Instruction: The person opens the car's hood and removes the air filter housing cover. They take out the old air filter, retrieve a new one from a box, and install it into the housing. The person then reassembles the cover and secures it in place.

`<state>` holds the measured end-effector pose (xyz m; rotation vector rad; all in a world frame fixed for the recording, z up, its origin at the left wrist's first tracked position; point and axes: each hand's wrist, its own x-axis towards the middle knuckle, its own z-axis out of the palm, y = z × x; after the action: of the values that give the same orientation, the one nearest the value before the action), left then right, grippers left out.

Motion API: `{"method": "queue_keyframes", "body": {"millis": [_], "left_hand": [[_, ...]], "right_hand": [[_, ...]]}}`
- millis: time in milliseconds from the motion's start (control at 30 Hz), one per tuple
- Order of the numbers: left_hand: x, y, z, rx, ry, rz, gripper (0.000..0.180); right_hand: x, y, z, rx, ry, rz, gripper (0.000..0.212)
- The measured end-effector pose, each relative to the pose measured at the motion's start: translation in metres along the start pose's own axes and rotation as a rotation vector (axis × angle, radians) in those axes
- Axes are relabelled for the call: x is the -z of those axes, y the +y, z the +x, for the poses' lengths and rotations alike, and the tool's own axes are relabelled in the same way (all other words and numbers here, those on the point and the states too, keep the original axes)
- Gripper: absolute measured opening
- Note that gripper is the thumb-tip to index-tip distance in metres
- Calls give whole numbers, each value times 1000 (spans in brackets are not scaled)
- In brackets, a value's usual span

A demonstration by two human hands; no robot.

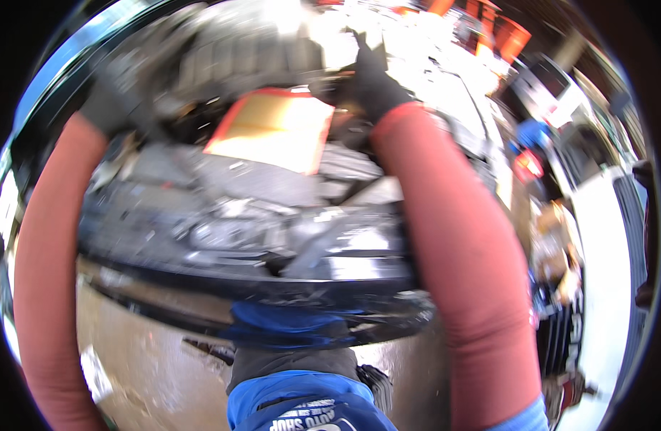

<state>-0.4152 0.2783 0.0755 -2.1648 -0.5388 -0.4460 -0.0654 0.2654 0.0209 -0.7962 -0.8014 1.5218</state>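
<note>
Both my arms, in reddish sleeves and dark gloves, reach over a vehicle's open engine bay. A flat panel with a yellow middle and an orange rim [276, 129], which looks like an engine air filter, lies tilted between my hands. Beyond it is a blurred grey ribbed cover [251, 57]. My left hand [111, 100] is at the left of the bay, beside dark parts; motion smears its fingers. My right hand [377, 82] is just right of the ribbed cover, with at least one finger stretched away from me. I cannot make out anything held in it.
The dark front edge of the vehicle [273, 284] runs across in front of my body. Wet-looking floor [151, 352] lies below it. At the right are a white vehicle's front [599, 244], cardboard [549, 241] and a blue object [533, 133]. Orange objects [510, 39] stand far off.
</note>
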Motion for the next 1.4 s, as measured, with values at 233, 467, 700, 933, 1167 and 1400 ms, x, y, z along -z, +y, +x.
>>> {"method": "queue_keyframes", "body": {"millis": [233, 467, 700, 933, 1167, 1400], "left_hand": [[-23, -8, -4, 68, 27, -171, 98], [-33, -5, -19, 134, 11, -176, 98], [-34, -1, -19, 251, 35, -374, 100], [-47, -2, -45, 363, 1, -433, 95], [-29, -10, -37, 281, -180, -135, 82], [10, 12, -14, 281, -127, -208, 92]], "right_hand": [[24, 10, 17, 90, 134, -728, 42], [12, 12, -3, -255, -1, -355, 63], [2, 21, 9, -166, -38, -14, 49], [-2, 18, 11, -183, 75, -81, 49], [18, 16, 14, -95, -101, -76, 32], [10, 0, 11, -217, 11, -319, 69]]}}
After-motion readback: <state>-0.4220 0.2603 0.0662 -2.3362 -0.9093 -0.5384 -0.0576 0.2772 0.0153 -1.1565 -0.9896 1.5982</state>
